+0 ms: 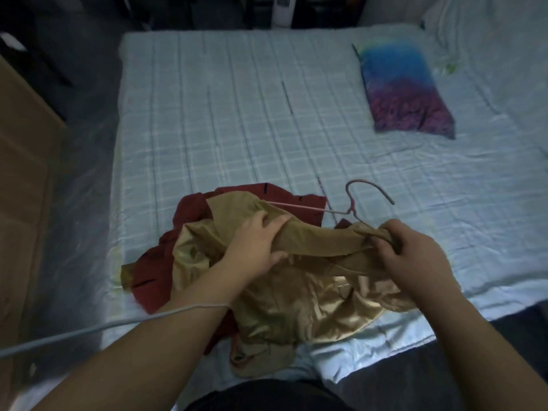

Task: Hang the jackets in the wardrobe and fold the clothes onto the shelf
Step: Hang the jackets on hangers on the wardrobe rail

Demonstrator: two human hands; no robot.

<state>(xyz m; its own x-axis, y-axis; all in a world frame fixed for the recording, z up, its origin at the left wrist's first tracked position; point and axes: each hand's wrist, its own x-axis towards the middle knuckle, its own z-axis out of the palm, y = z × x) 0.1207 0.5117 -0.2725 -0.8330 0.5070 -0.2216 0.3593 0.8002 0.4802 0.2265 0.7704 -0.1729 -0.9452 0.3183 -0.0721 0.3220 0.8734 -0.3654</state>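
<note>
A shiny gold garment (311, 304) lies bunched at the near edge of the bed (237, 114), on top of a dark red garment (160, 262). A pink wire hanger (353, 203) is partly inside the gold garment, its hook sticking up and to the right. My left hand (258, 241) grips the gold fabric near the hanger's left arm. My right hand (412, 253) pinches the gold fabric together with the hanger's right end. Most of the hanger's right arm is hidden under cloth.
A blue and purple pillow (406, 93) lies at the bed's far right. A brown wooden panel (23, 188) stands at the left. A grey cable (89, 327) runs across my left forearm. A white appliance (283, 10) stands beyond the bed.
</note>
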